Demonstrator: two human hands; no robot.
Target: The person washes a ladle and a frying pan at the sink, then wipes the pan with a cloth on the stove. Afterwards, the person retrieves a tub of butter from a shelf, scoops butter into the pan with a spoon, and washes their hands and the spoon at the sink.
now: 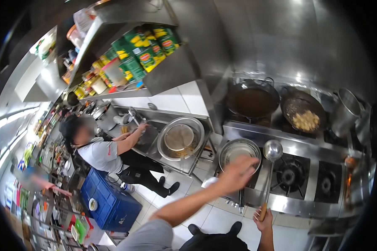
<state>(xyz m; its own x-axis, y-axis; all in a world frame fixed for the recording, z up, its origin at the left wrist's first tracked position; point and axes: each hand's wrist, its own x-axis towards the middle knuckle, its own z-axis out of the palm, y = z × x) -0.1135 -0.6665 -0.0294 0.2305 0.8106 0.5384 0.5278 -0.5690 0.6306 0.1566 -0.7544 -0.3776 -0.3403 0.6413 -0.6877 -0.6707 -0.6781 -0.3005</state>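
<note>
My left hand [238,173] is stretched over the near edge of a light-coloured pan [236,147] on the left front burner. Its fingers are extended, slightly blurred, and nothing shows in them. At the lower right, my right hand [264,219] is wrapped round the wooden handle end of a long metal ladle [273,150]. The ladle's round bowl hangs beside the pan, to its right. The pan's black handle [241,200] points toward me, below my left hand.
Behind the pan stand a wok of brown liquid [250,101], a wok with pale food pieces [305,120] and a tall metal pot [347,106]. Two burners [290,175] lie to the right. A co-worker [102,154] stands left at a sink, near a large basin [160,144] and a blue chest [109,201].
</note>
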